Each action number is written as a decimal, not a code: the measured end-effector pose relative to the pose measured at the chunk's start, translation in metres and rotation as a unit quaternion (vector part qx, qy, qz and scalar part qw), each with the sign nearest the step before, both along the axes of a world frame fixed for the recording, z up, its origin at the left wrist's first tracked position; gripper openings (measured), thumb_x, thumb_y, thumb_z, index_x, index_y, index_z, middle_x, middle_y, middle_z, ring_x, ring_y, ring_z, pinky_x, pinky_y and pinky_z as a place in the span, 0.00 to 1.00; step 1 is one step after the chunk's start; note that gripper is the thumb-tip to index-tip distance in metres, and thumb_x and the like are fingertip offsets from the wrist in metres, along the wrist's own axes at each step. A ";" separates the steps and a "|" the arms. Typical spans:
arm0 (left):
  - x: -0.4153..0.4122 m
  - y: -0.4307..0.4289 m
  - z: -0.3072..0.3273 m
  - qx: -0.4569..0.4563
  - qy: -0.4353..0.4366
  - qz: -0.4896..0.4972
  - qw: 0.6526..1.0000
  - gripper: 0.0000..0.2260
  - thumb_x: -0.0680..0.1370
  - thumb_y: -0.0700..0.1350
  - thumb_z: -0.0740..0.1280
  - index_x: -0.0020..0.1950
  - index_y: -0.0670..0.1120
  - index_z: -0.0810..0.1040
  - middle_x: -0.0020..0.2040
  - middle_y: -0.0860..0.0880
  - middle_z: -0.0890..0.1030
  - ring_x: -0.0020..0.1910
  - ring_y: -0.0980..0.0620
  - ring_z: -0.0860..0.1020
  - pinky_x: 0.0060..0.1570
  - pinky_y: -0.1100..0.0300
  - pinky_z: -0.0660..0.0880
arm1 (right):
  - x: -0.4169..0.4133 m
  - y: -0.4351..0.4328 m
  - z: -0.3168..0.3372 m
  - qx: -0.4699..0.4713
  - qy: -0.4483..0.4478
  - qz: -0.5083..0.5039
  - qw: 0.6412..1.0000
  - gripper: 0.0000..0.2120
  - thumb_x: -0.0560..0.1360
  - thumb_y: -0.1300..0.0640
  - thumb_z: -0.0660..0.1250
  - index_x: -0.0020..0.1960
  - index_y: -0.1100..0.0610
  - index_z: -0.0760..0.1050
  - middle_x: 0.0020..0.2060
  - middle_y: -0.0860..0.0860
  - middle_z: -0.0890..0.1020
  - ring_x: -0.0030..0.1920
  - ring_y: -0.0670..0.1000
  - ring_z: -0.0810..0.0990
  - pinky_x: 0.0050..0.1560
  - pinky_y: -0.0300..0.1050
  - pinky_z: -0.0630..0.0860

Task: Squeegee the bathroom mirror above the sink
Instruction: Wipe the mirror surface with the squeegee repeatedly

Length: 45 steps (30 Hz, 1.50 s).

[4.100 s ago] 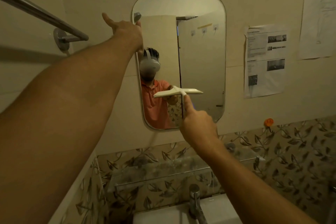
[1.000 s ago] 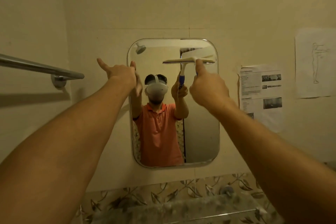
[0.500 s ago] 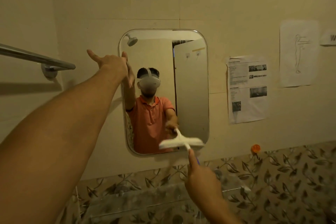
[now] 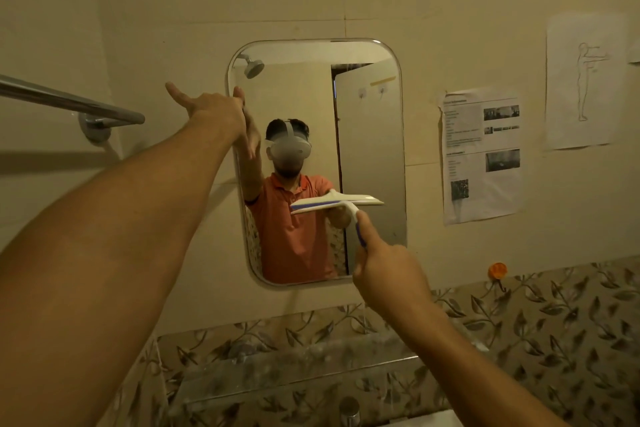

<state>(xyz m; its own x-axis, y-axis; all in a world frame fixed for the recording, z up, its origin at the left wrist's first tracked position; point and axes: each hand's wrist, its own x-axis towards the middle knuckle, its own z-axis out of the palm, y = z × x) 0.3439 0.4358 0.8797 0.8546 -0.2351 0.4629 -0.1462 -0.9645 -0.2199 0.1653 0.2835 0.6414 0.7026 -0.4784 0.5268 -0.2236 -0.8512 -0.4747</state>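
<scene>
A rounded rectangular mirror point(image 4: 370, 135) hangs on the beige wall. My left hand point(image 4: 211, 107) rests against its upper left edge, fingers straight and thumb spread. My right hand point(image 4: 384, 270) grips the blue and white handle of a white squeegee point(image 4: 336, 203), with the thumb laid along the handle. The squeegee's blade lies level in front of the mirror's lower middle; whether it touches the glass I cannot tell. The mirror reflects a person in an orange shirt.
A chrome towel rail point(image 4: 69, 104) juts from the left wall. Papers point(image 4: 481, 156) are stuck to the wall right of the mirror. A glass shelf point(image 4: 294, 367) runs below it, above a tap point(image 4: 349, 409) and a leaf-patterned tile band point(image 4: 554, 315).
The squeegee went from the top of the mirror down to its bottom edge, and now sits higher again, in front of the lower middle. My left hand stayed on the mirror's left edge.
</scene>
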 end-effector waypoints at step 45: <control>-0.001 0.004 -0.002 0.017 0.007 -0.011 1.000 0.54 0.65 0.69 0.75 0.82 0.49 0.53 0.76 0.39 0.66 0.75 0.32 0.61 0.67 0.21 0.44 | 0.016 0.032 -0.082 -0.007 0.024 -0.025 0.999 0.36 0.84 0.55 0.55 0.81 0.40 0.34 0.36 0.52 0.75 0.34 0.52 0.74 0.35 0.48 0.74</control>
<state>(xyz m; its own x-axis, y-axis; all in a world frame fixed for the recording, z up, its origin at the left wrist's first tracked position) 0.3425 0.4400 0.8778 0.8556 -0.2690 0.4422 -0.1703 -0.9530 -0.2504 0.1817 0.3152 0.5597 0.7033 -0.5059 0.4995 -0.2877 -0.8450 -0.4507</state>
